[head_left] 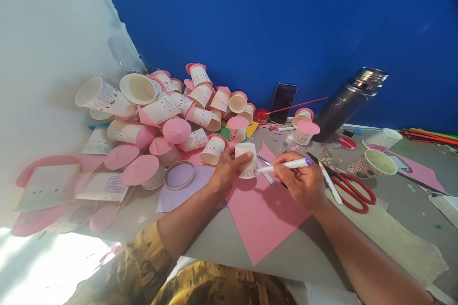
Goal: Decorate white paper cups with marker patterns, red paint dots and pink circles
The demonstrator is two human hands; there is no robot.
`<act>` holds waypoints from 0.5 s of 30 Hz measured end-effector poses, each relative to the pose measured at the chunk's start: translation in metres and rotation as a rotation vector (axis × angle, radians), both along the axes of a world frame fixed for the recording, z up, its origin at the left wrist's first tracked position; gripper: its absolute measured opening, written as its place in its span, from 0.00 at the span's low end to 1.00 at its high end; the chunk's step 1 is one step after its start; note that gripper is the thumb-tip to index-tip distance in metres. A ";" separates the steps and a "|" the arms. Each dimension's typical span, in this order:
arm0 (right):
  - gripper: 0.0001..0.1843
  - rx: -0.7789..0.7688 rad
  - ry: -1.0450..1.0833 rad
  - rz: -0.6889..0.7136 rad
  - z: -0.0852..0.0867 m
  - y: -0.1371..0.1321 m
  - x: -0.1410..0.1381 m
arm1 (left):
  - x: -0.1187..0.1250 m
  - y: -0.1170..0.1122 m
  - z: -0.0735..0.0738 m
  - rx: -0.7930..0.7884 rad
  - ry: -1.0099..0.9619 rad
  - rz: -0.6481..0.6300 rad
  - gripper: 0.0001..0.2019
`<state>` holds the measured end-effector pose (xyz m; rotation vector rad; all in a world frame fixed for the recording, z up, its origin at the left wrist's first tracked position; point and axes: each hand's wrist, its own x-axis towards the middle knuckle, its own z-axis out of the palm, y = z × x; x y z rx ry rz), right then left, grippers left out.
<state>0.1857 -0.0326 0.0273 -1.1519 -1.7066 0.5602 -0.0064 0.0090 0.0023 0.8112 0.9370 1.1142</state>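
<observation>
Over the sheet [257, 228], the left hand [224, 170] is gripping the cup [245, 148], thumb lying across its side — likely to steady it — while the right hand [304, 180], fingers closed, is pinching the pen [296, 164], probably for fine control.

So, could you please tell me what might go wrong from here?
The left hand grips the cup close to its zigzag line, so it might smudge the drawing. The marker in the right hand points at the cup above the pink sheet, so a slip could leave a stray mark there. The piled cups lean loosely on one another, so a nudge might set some rolling.
</observation>
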 end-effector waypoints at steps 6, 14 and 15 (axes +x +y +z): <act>0.10 0.004 -0.099 -0.005 -0.001 0.005 -0.001 | -0.002 0.004 -0.005 0.074 0.075 0.017 0.22; 0.13 -0.272 0.220 0.152 -0.010 0.010 0.002 | -0.010 0.010 -0.002 0.209 0.240 -0.096 0.15; 0.15 -0.305 0.328 0.149 -0.011 0.013 0.004 | -0.009 0.010 -0.003 0.219 0.267 -0.118 0.15</act>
